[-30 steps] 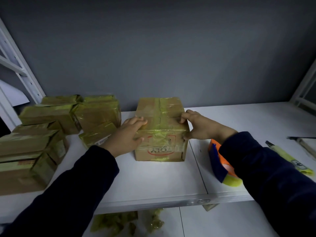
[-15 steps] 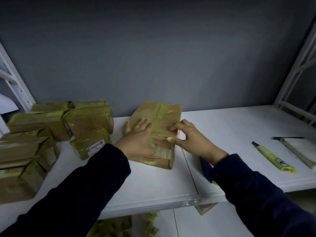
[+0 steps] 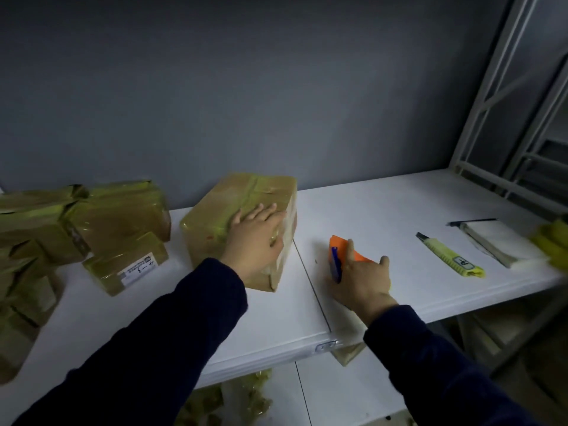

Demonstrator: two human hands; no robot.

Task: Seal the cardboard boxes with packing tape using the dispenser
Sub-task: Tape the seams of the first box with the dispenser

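At nine o'clock on the white shelf taped boxes are piled, a small labelled box just beside them. Toward twelve stands the cardboard box, with the left hand pressed flat on it, fingers straight. At its three o'clock the right hand rests over the orange tape dispenser, forefinger and thumb spread; whether the other fingers grip it cannot be told. Farther toward three lie a yellow knife and a white pad

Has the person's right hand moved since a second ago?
Yes. The right hand left the box, crossed the shelf seam rightwards, toward the front edge, and now lies on the orange tape dispenser.
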